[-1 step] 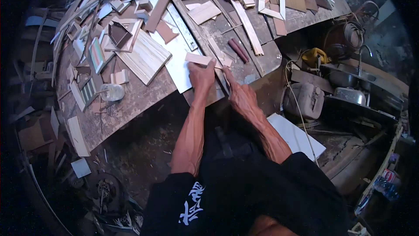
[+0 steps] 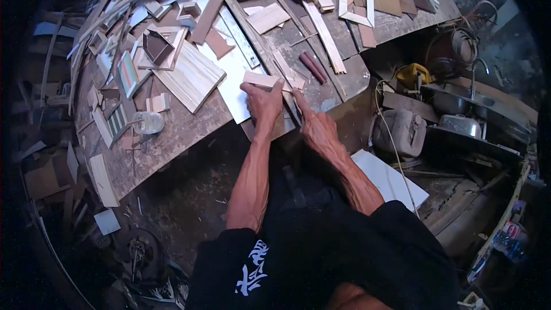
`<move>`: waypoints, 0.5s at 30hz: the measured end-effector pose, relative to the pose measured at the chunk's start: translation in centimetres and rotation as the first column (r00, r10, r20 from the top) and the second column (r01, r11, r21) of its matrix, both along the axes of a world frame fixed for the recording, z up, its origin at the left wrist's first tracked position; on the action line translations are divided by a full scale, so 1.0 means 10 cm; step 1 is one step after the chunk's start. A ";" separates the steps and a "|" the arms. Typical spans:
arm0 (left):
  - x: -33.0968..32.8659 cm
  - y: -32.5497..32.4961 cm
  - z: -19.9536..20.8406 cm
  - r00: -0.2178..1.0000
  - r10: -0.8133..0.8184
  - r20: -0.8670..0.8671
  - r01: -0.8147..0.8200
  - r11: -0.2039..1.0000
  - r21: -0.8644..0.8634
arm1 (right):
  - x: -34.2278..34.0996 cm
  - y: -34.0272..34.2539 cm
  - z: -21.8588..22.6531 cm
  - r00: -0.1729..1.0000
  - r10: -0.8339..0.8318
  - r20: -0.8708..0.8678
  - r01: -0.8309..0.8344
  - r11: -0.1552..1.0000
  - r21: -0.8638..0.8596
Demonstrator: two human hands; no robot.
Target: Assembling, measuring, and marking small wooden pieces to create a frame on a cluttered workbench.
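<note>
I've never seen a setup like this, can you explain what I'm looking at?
There's no machine here: a wide fisheye camera on a person's head looks down at their two bare hands, bending straight edges. The left hand holds a flat, pale wooden strip. The right hand is beside it, index finger stretched toward its right end; contact is too small to tell. On the worn brown wooden table lie a pale rectangular wooden frame, two dark red cylinders, a translucent rounded container and many pale and brown wood pieces.
</note>
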State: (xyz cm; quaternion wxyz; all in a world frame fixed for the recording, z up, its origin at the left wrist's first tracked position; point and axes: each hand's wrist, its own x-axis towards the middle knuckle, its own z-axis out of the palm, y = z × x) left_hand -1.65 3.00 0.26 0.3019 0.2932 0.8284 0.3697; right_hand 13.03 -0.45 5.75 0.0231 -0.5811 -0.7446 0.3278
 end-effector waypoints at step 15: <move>-0.04 0.22 0.29 0.746 -0.291 -0.600 0.203 0.956 -0.211 | -0.04 -0.04 0.04 0.998 -0.056 -0.035 0.058 0.997 0.042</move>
